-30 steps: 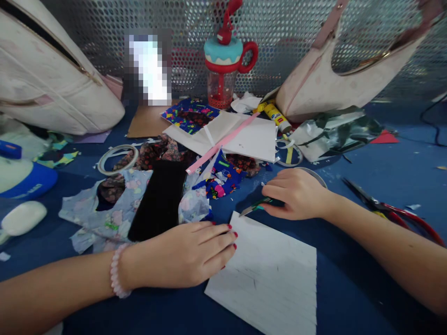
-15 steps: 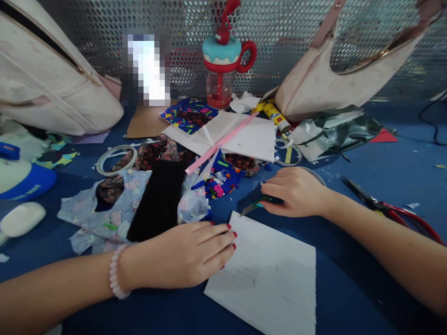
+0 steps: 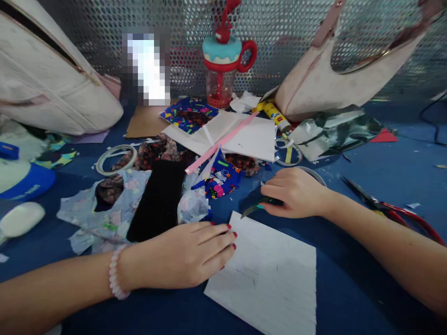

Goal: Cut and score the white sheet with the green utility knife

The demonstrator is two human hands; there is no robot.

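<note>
A white board (image 3: 268,274) lies flat on the blue table, marked with a few short dark scratches. My left hand (image 3: 188,253), a beaded bracelet at its wrist, lies flat with fingers stretched out and fingertips on the board's left edge. In my right hand (image 3: 293,193) is a craft knife (image 3: 256,207); my fingers are wrapped round it and hide most of the handle. Its blade points left, with the tip at the board's far corner. A black phone (image 3: 159,200) sits just beyond my left hand, on patterned cloth scraps (image 3: 118,209).
Red-handled scissors (image 3: 380,204) lie to the right of my right hand. Tape rolls (image 3: 117,160), white sheets (image 3: 249,139) with a pink strip (image 3: 223,142), and a glue stick (image 3: 275,116) are farther back. A lidded cup (image 3: 220,70) stands between two pale bags (image 3: 52,79).
The knife tip has shifted very slightly to the right at the board's corner. My left hand has stayed in place.
</note>
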